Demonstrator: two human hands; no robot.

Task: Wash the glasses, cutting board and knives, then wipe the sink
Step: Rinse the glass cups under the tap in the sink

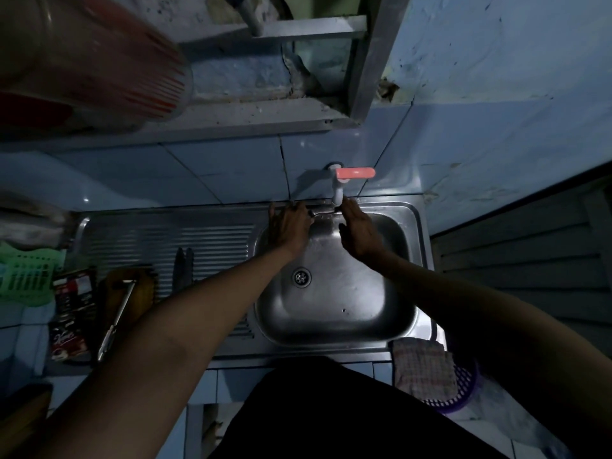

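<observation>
The steel sink (381,319) has an empty basin with a drain (301,277) near its middle. A white tap with a pink handle (355,172) juts from the tiled wall above the basin's far rim. My left hand (287,226) lies with spread fingers on the far left rim of the basin. My right hand (357,230) reaches with straight fingers up under the tap spout. Neither hand holds anything. Two dark knives (183,268) lie side by side on the ribbed drainboard (212,240). A wooden cutting board (129,299) sits at the drainboard's left end with a metal tool across it.
A checked cloth (422,367) hangs at the sink's front right corner over a purple basket (463,389). A green plastic basket (25,276) and printed packets (71,313) crowd the counter at left. A blurred red-striped container (99,58) looms top left. A blue wall stands at right.
</observation>
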